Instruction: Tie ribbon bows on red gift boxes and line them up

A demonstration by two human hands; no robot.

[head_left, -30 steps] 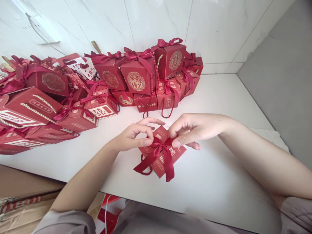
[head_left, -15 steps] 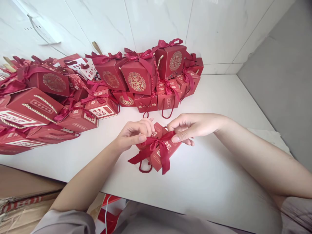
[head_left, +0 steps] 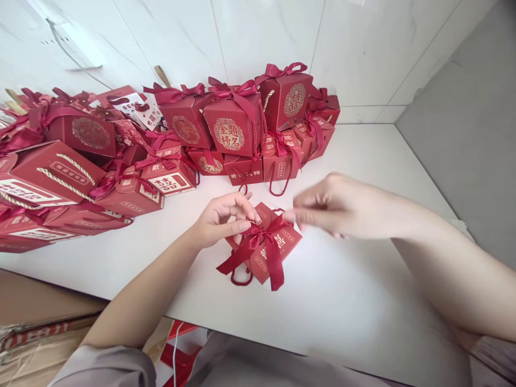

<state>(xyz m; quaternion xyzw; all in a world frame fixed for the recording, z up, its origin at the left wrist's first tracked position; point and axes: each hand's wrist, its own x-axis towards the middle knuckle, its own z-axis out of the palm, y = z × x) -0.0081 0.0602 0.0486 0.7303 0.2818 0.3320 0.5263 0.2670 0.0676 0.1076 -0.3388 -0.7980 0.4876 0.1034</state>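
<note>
A small red gift box (head_left: 288,242) with pale printing lies on the white table, a dark red ribbon (head_left: 274,263) tied in a bow across its top. A twisted red cord handle sticks out at its lower left. My left hand (head_left: 226,217) is at the box's left side, thumb and fingers closed on the left loop of the bow. Blurred by motion, my right hand (head_left: 322,207) is just right of the bow, its thumb and index finger pinched near the right loop; whether they hold ribbon is unclear.
Many red boxes with bows (head_left: 234,129) are stacked along the tiled wall (head_left: 266,32) and down the left. The white table (head_left: 342,312) has its front edge near my body. Cardboard (head_left: 48,301) is at the lower left, beside a white cable.
My right hand has shifted a little right, away from the box, and is now blurred. My left hand's fingers have curled in closer over the bow.
</note>
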